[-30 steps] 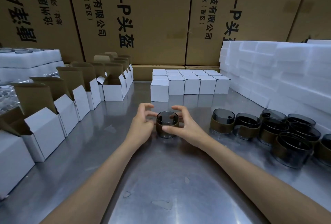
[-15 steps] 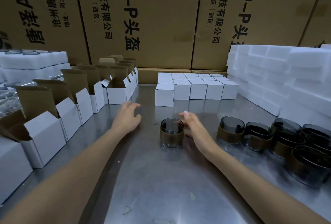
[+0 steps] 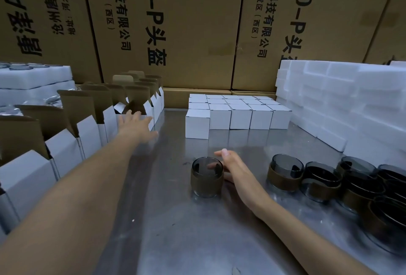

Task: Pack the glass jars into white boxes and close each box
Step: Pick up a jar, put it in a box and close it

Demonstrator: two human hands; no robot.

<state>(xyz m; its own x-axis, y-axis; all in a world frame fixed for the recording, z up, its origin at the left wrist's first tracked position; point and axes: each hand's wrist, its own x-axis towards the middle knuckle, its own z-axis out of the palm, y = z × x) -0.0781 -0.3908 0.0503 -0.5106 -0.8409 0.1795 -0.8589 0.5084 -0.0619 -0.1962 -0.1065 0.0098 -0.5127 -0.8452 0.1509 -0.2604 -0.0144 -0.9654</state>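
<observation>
Many open white boxes (image 3: 92, 134) left, closed boxes (image 3: 239, 116) behind jar (image 3: 206, 178).

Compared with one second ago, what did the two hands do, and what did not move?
Both hands let go of the glass jar. The left hand moved away to the left and forward, its fingers now open at the row of open white boxes. The right hand opened and rests beside the jar. The jar stayed upright on the metal table; the closed boxes and the other jars did not move.
</observation>
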